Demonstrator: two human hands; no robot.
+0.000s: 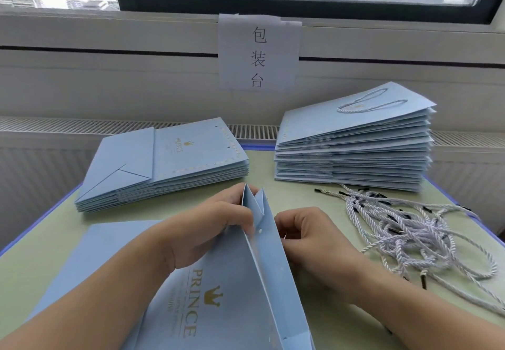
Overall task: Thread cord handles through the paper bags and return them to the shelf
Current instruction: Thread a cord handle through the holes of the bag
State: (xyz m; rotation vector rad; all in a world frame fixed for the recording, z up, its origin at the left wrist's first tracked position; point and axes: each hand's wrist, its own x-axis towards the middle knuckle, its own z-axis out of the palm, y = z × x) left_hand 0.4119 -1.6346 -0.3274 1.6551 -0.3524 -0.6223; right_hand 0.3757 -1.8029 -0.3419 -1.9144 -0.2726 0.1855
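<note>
Green worktop (300,199): open paper bag (218,295) is pinched at its rim by left hand (207,229); right hand (306,232) is curled beside it, grip unclear. Flanked by bag stacks (164,164), loose cords (410,229).

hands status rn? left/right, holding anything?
Left hand: closed, pinching the top edge of the open paper bag.
Right hand: fingers curled beside the bag's far wall; cannot tell whether its grip holds a cord.
</note>
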